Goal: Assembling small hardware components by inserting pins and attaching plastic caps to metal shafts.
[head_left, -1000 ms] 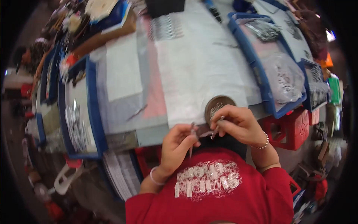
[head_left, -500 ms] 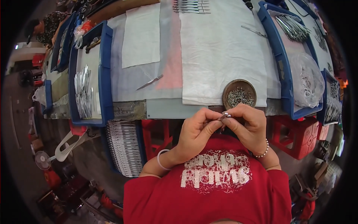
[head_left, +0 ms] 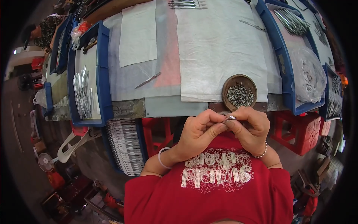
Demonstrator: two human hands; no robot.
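Observation:
My left hand [head_left: 201, 133] and my right hand [head_left: 250, 127] meet just off the table's front edge, fingertips pinched together. Between them is a small shiny metal part [head_left: 231, 118]; the fingers cover most of it, so its exact kind does not show. Thumbs and forefingers of both hands close on it. Right beyond my hands, a round brown bowl [head_left: 226, 100] stands at the table edge, filled with many short silver pins [head_left: 240, 96]. Farther left, a slim pointed metal tool [head_left: 148, 80] lies on the covering.
White sheets [head_left: 216, 48] cover the table. A blue tray [head_left: 105, 78] of metal rods stands left; another blue tray [head_left: 285, 80] holds thin metal pieces and a plastic bag [head_left: 308, 78]. Metal tools [head_left: 187, 4] lie at the back. Below are a filled crate [head_left: 125, 147] and red stools [head_left: 298, 132].
Both hands have shifted slightly right and down in the picture with the metal part, which now shows a little more between the fingertips. The view has tilted slightly.

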